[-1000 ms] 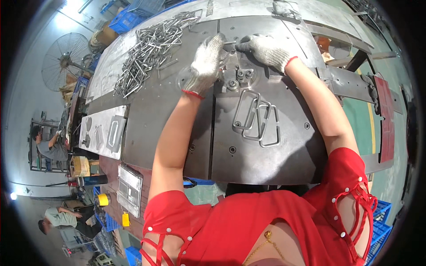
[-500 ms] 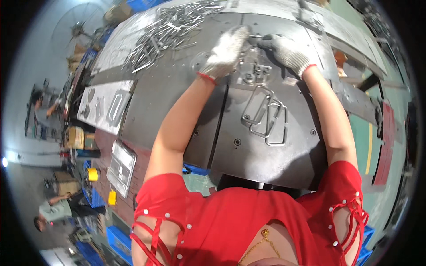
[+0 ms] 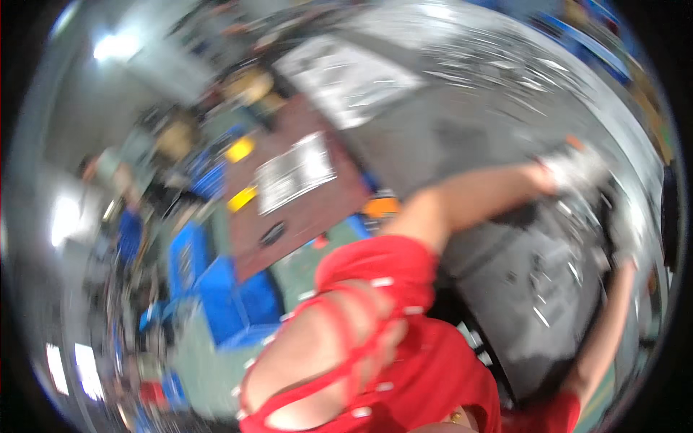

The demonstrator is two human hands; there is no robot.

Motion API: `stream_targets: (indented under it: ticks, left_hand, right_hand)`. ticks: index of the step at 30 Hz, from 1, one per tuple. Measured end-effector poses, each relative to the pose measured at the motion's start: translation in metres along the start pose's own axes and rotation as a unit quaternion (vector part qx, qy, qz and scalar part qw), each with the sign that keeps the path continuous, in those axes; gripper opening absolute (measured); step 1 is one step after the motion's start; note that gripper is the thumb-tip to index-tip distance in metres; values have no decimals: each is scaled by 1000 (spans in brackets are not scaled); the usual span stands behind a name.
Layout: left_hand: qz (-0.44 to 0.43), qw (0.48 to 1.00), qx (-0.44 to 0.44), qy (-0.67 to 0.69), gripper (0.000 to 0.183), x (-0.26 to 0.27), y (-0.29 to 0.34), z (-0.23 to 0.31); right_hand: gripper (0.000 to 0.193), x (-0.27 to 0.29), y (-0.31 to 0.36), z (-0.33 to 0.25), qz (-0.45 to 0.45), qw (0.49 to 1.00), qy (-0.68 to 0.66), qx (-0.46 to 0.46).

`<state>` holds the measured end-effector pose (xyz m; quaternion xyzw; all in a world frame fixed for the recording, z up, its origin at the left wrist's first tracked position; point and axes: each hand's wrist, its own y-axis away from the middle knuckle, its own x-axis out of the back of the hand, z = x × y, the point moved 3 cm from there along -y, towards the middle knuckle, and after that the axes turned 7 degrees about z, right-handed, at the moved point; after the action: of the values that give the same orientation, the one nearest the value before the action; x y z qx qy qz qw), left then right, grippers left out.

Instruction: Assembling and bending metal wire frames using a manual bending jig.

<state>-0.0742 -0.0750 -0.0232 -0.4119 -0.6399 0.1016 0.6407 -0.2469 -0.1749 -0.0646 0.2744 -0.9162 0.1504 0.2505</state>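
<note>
My left hand [image 3: 577, 170], in a white knit glove, lies over the far part of the dark metal table [image 3: 462, 137], beside a small metal fixture [image 3: 577, 215]. Beyond it, close to the right rim of the picture, is my gloved right hand [image 3: 629, 225]. Motion smears the fingers of both hands, so what they hold, if anything, does not show. Nearer to me on the plate lie the bent metal wire frames [image 3: 540, 280], blurred. A heap of thin metal rods [image 3: 505, 68] is spread over the far side of the table.
A white board [image 3: 345, 76] with metal parts rests at the table's left edge. On a dark red surface [image 3: 289, 242] lie a shiny flat package [image 3: 296, 173] and yellow items [image 3: 242, 198]. Blue bins [image 3: 238, 299] stand on the green floor. A person [image 3: 115, 173] is at the far left.
The whole view has swung to the left and blurred, so the table and both hands now sit further right in the picture. Both hands remain near the fixture.
</note>
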Motion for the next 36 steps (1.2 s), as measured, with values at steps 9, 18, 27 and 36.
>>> stream_targets:
  ticks: [9, 18, 27, 36]
  left_hand:
    - [4, 747, 413, 522, 43, 71, 17, -2]
    - [63, 895, 220, 384, 24, -1, 5, -18]
    - [47, 859, 262, 438, 38, 4, 6, -22]
    - [1, 792, 349, 501, 41, 30, 7, -13]
  right_hand:
    - [47, 4, -37, 33, -25, 943, 243, 227]
    - [43, 17, -50, 46, -32, 965, 235, 112]
    - [50, 20, -51, 42, -19, 919, 351, 179]
    - [49, 22, -44, 72, -16, 1000, -17, 14]
